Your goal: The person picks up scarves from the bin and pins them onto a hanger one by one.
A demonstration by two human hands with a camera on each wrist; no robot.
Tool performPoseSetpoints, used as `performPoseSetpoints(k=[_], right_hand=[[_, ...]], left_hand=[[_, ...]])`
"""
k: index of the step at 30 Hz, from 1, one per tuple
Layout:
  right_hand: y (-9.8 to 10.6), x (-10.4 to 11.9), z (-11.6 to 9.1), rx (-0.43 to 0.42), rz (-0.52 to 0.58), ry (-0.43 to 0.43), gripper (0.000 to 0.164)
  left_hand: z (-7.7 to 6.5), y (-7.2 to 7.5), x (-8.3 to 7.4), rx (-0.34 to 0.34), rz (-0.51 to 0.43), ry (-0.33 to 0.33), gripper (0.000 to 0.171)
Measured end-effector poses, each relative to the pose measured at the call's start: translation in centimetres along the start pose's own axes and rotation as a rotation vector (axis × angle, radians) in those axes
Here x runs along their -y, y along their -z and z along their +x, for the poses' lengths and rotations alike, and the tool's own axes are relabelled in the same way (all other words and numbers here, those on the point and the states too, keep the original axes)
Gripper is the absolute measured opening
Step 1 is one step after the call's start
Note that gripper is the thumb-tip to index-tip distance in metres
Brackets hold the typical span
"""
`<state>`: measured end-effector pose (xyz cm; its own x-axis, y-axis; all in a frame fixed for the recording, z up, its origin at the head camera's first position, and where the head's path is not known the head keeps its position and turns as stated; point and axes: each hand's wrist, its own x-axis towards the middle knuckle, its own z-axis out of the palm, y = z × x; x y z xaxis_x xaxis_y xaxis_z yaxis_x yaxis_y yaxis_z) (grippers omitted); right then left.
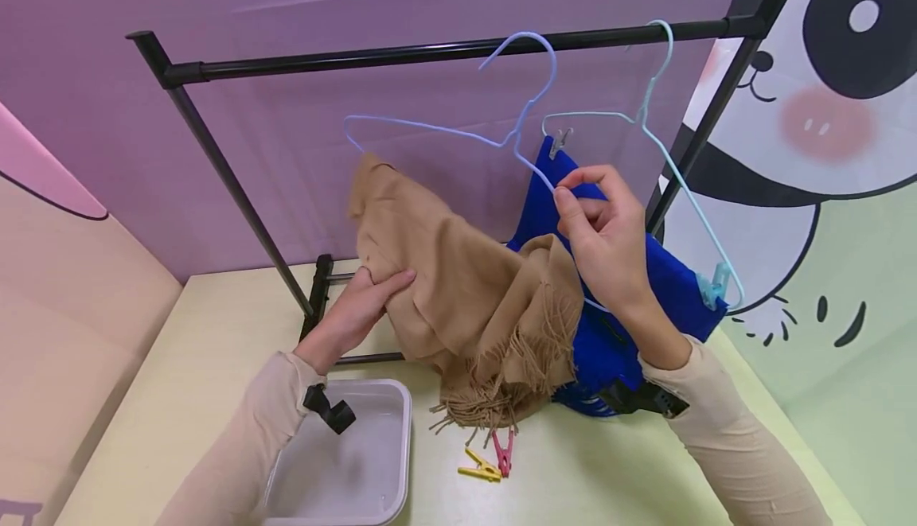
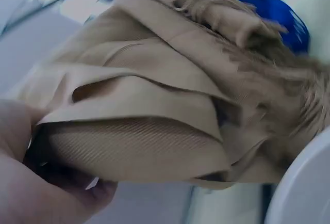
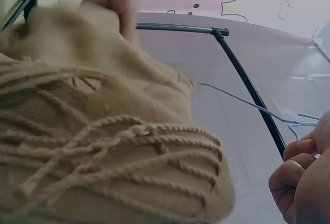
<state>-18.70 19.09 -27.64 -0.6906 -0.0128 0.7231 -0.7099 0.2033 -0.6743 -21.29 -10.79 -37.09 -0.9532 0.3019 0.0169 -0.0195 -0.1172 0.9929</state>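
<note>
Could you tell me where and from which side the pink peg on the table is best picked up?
Pinch the pink peg across its long sides, from above: it lies flat, and the yellow peg crowds its left.

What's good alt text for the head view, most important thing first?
A person's right hand pinches the wire of a light blue hanger on a black rack while the left hand grips a tan fringed scarf draped over it. A blue cloth hangs clipped alongside; two clothespins and a white tray lie on the table.
</note>
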Motion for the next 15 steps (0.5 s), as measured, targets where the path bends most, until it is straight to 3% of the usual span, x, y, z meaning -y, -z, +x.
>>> performPoseSetpoints(k=[4,7,11,15], right_hand=[[0.0,0.1,-0.1,0.014,-0.009,-0.021,0.018],[-0.3,0.0,-0.3,0.045,0.007,-0.040,0.017],[-1.0,-0.2,-0.9,0.111,0.021,-0.070,0.015],[-1.6,0.0,-1.4,0.170,0.017,-0.061,0.013]], left_hand=[[-1.3,-1.8,-2.5,-0.084,0.288,-0.162,0.023],[-2.1,-2.7,-4.6,-0.096,0.405,-0.264,0.024],[-2.2,-3.2,-6.9,-0.044,0.336,-0.355,0.014],[-0.7,-3.4,-8.5,0.011,0.235,-0.375,0.008]])
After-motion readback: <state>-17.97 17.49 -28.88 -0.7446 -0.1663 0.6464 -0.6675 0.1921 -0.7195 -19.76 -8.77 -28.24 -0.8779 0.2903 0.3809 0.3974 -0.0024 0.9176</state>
